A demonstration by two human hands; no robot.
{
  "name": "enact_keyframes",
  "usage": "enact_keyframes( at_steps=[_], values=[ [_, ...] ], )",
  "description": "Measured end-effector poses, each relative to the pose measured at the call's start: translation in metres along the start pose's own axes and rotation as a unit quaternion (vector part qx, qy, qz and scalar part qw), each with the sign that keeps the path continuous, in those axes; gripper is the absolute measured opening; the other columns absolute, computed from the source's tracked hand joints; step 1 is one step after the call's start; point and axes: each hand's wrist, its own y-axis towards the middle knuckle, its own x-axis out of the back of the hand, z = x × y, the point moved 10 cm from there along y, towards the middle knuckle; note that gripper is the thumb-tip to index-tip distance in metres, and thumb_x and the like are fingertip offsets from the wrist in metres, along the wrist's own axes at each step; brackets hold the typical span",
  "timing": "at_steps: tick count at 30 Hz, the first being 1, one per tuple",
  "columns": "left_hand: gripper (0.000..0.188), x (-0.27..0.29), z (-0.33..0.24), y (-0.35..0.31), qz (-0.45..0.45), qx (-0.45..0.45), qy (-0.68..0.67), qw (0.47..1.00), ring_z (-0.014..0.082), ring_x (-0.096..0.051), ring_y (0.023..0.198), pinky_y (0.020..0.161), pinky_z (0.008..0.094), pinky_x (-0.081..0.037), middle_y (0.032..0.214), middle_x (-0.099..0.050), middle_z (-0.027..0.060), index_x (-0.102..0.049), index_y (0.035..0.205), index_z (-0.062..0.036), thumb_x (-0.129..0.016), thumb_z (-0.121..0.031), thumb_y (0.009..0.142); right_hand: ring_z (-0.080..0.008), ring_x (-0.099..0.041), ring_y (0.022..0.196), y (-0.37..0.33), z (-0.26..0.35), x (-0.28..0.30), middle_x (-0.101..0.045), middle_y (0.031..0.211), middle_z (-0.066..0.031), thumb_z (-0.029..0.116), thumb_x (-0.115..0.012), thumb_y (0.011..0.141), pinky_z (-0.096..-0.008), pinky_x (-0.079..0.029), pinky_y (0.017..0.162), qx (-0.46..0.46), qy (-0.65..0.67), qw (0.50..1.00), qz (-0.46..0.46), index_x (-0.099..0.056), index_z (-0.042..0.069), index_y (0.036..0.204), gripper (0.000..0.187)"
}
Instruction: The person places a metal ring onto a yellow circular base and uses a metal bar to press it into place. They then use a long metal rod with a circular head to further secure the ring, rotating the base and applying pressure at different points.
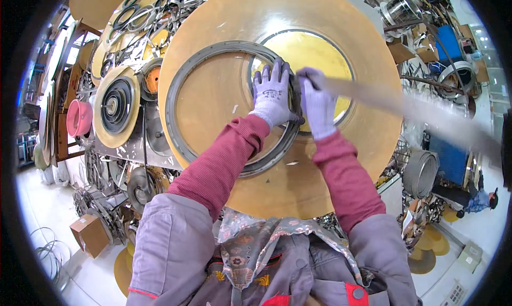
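Grey-and-maroon sleeves (pixel 224 159) and a flowered apron (pixel 240 247) are filling the near part of the head view, below the near rim of a round tan tabletop (pixel 368 140). On it a grey metal ring (pixel 171 106) is lying flat, reaching from near the left rim to about the middle and overlapping a yellow disc (pixel 314 50) that is showing toward the far right rim. The left gloved hand (pixel 272 95) is resting palm down on the ring's right side, fingers spread, thumb reaching toward its outer edge. Just beside it, the right gloved hand (pixel 318 100) is gripping one end of a pale grey strip (pixel 384 95), probably metal, which is stretching out past the tabletop's right rim and showing blurred. Work is looking under way: the ring is lying in place and seemingly being steadied, and the strip is being held at one end, while most of its length is extending clear of the ring; whether any of it is already touching or joining the ring, the hands are hiding. One small pale scrap (pixel 234 109) is lying inside the ring, and tangled offcuts (pixel 160 20) are crowding beyond the far left rim.
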Motion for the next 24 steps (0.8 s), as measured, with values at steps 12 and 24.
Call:
enact_keyframes(
  at_steps=[12, 24],
  values=[
    [0.135, -0.002, -0.003, 0.005, 0.024, -0.064, 0.012, 0.998, 0.0427, -0.022, 0.138, 0.114, 0.0517, -0.016, 0.150, -0.020, 0.0246, -0.020, 0.144, 0.0025, -0.083, -0.062, 0.044, -0.0174, -0.064, 0.074, 0.080, -0.015, 0.028, -0.066, 0.082, -0.0093, 0.011, -0.064, 0.075, -0.0283, -0.051, 0.068, -0.086, 0.128, 0.983, 0.103, -0.063, -0.001, 0.090, 0.019],
    [0.083, 0.093, 0.188, -0.158, -0.250, 0.263, 0.096, 0.927, 0.0410, -0.040, 0.120, 0.100, 0.0504, -0.033, 0.127, -0.044, 0.0276, -0.037, 0.138, -0.0026, -0.077, -0.032, 0.072, -0.0210, -0.060, 0.073, -0.171, -0.038, 0.126, -0.065, 0.090, -0.0125, 0.001, -0.059, 0.082, -0.0322, -0.049, 0.068, -0.089, -0.073, 0.992, 0.044, -0.056, 0.005, 0.127, 0.045]
  ],
)
